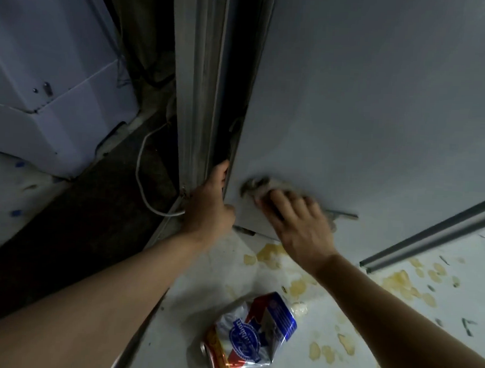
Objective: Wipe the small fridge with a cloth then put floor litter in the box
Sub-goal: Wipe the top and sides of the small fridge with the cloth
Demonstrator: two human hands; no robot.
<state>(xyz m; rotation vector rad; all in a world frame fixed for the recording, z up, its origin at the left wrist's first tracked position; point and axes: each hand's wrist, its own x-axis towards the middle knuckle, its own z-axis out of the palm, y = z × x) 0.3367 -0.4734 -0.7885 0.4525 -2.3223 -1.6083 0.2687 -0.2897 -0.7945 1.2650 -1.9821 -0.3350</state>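
Nearest the camera, one crushed red, white and blue drink can (252, 337) lies on its side on the pale, yellow-stained floor (368, 323); a round blue seal on it carries upside-down lettering that seems to end in "ibbon", the rest too blurred to read. Two bare forearms reach away from the viewer, one on each side of the can. On the left, the left hand (211, 204) curls its fingers round the lower left edge of the small white fridge (364, 105), fingertips tucked into the dark gap between the fridge and a grey ribbed upright panel (198, 84). To its right, the right hand (292, 216) lies palm-down with fingers spread, pressing one crumpled greyish cloth (259, 186) flat against the fridge's white face near its bottom edge; the cloth bunches out beyond the fingertips toward the left. One white cable (141, 179) loops down across the dark floor strip left of the panel, and a white appliance cabinet (51, 92) stands at far left.
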